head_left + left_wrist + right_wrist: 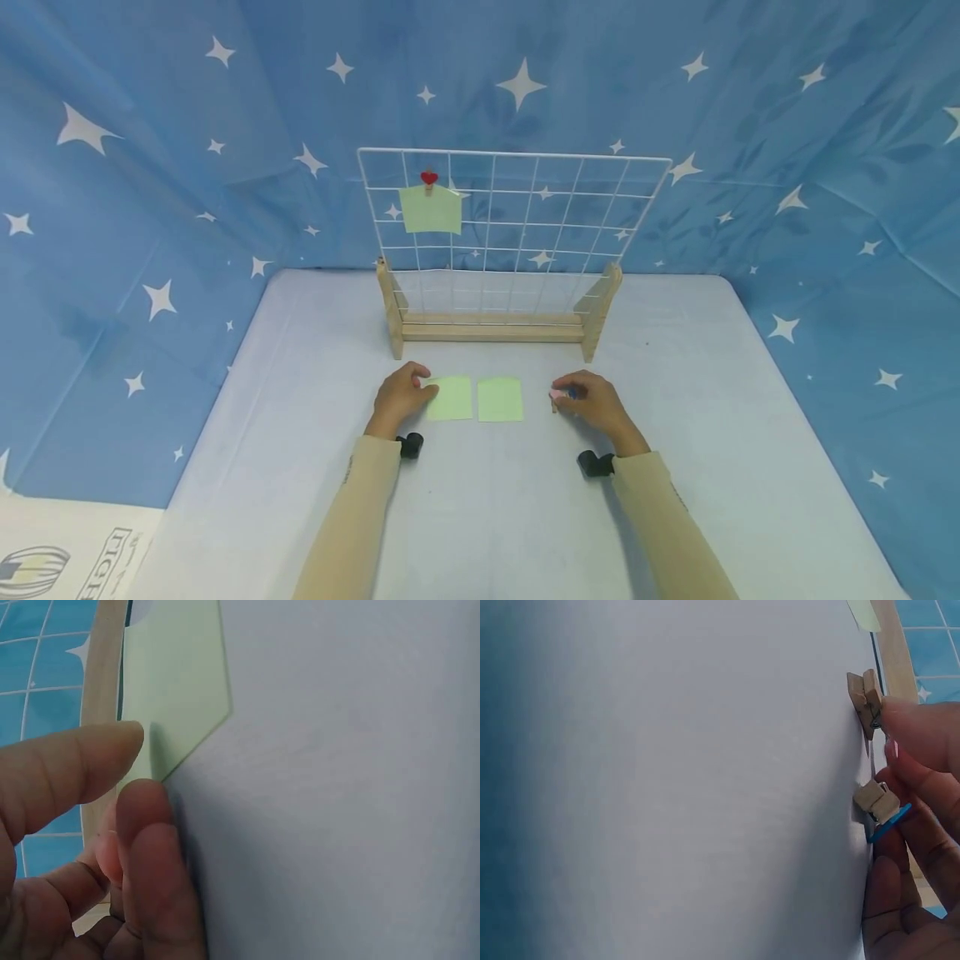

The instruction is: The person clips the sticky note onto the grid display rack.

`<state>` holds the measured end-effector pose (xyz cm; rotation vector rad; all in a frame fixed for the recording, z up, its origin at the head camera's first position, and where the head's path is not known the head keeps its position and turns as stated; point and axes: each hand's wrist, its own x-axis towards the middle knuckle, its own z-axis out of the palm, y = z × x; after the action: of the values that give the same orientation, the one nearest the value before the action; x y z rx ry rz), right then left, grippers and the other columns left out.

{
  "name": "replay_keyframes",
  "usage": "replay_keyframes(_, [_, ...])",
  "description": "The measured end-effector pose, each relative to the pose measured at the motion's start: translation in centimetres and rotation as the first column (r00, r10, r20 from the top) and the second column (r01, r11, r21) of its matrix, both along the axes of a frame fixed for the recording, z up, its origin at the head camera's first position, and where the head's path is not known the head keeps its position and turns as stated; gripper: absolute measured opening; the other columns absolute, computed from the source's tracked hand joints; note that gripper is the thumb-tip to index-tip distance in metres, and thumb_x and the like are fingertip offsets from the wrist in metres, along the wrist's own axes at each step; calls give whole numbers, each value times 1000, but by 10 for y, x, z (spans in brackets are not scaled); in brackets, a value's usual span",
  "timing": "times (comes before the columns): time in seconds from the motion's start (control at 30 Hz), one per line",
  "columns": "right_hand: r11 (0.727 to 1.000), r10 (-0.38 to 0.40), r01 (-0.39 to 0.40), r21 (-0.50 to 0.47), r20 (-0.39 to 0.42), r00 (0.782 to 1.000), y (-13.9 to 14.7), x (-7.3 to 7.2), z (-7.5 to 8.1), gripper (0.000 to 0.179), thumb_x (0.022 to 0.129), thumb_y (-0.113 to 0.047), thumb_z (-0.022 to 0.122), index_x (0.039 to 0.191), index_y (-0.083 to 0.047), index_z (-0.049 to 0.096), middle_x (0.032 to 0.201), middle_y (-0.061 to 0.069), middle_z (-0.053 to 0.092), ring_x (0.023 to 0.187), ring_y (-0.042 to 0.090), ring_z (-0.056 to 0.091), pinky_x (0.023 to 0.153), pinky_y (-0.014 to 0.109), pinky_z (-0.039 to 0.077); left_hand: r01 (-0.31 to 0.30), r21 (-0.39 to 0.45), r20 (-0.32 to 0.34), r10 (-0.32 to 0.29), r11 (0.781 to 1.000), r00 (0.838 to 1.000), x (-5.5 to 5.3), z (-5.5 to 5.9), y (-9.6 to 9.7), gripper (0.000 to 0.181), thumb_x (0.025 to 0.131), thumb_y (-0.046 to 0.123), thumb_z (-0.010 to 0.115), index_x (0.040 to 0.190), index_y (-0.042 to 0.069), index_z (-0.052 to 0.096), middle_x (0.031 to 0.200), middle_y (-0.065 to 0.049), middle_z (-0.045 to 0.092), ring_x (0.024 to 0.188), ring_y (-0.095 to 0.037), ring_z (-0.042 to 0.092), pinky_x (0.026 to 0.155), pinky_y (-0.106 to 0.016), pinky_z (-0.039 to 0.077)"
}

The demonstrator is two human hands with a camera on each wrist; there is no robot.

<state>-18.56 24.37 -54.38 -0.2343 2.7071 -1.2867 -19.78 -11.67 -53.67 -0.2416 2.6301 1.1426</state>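
Two pale green paper notes lie side by side on the table: the left note [452, 400] and the right note [500, 400]. My left hand [401, 398] is at the left note's outer edge. In the left wrist view, thumb and forefinger stand slightly apart by the note's corner [180, 682]. My right hand [596, 402] pinches a small wooden clothespin [862, 697] with a pink top, just right of the notes. A second clothespin [877, 802], with a blue top, is under the fingers of that hand; whether it is held is unclear.
Behind the notes stands a white wire grid [517, 223] on a wooden base [491, 332]. A third green note [432, 212] hangs at its upper left from a red heart clothespin [429, 179]. A blue starry curtain [480, 75] surrounds the white table [495, 517].
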Motion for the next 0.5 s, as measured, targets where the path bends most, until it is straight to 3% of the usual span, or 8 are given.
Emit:
replay_keyframes(0.2, [1000, 5, -3, 27, -75, 997, -1, 0, -2, 14, 90, -3, 84, 102, 0, 78, 113, 17, 75, 109, 38, 67, 97, 52, 54, 8, -23, 19, -7, 1000, 1000, 1, 1, 1, 32, 100, 23, 73, 127, 7, 71, 108, -8, 65, 93, -27, 60, 78, -38, 46])
replay_keyframes(0.5, [998, -15, 18, -52, 51, 999, 2, 1, 0, 19, 94, -3, 81, 112, 3, 76, 127, 24, 73, 128, 48, 63, 114, 61, 47, 15, -52, 19, -14, 999, 1000, 1, 0, 2, 26, 101, 24, 74, 123, 9, 74, 105, -5, 63, 90, -25, 57, 73, -34, 43])
